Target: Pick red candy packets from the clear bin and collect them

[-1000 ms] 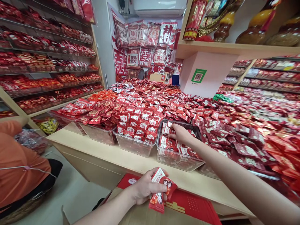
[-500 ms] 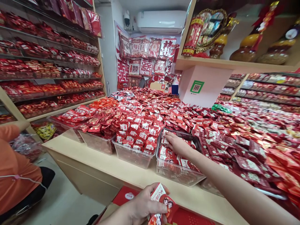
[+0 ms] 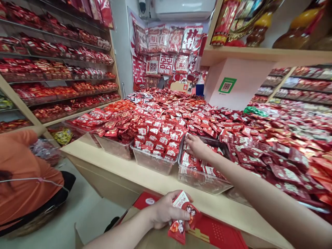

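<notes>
My left hand (image 3: 169, 211) is closed around several small red-and-white snack packets (image 3: 190, 209) printed with cartoon figures, held low in front of the counter. My right hand (image 3: 198, 147) reaches into a clear plastic bin (image 3: 202, 181) partly filled with similar packets (image 3: 190, 159). Its fingers are bent together at the bin's far left corner, pinching what looks like the pale edge of a packet; the hand hides most of it. Left of this bin, another clear bin (image 3: 153, 160) holds red packets (image 3: 155, 140) standing in tidy rows.
Loose red packets (image 3: 207, 116) cover the wooden counter (image 3: 124, 169) behind the bins. A red carton (image 3: 220, 231) lies below my left hand. At far left is a person in an orange shirt (image 3: 26, 186). A wooden shelf (image 3: 259, 53) overhangs at upper right.
The camera view has tilted down and shifted left. My right fingers have curled and lifted slightly near the bin's left corner. My left hand still grips its packets.
</notes>
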Motion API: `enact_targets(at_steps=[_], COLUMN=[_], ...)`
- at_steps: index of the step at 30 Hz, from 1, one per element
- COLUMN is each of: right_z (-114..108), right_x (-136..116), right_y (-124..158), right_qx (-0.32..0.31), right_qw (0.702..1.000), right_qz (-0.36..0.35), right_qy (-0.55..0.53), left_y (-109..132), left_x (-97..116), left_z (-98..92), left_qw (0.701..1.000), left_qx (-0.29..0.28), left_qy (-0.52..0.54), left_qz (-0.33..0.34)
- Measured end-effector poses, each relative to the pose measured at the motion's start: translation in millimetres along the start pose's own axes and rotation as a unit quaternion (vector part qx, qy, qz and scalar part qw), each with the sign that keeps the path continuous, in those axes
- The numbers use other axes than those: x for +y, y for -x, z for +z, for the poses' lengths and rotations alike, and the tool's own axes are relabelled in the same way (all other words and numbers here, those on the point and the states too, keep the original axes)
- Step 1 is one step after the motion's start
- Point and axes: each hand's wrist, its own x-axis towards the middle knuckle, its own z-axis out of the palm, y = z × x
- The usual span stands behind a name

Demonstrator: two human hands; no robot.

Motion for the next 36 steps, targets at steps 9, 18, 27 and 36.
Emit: enact_targets(at_steps=[9, 18, 27, 36], right_z=[-3, -1, -61, -23], right_x=[11, 18, -36, -120], right_y=[1, 9, 85, 149], right_qx=[-0.001, 0.02, 0.124, -0.064], right_qw=[0.998, 0.997, 0.963, 0.805], right_qz=[0.01, -0.001, 0.054, 0.184], right_qy=[-0.054, -0.077, -0.234, -0.56], left_y=[2, 2, 1, 5], left_x=[0, 0, 5, 10], left_z=[3.2, 3.4, 3.6, 10.1], left_qw=[1.0, 0.999, 0.995, 0.995], left_qx=[0.014, 0.021, 0.089, 0.075], left_qy=[0.022, 0.017, 0.027, 0.025], left_qz=[-0.016, -0.022, 0.034, 0.058])
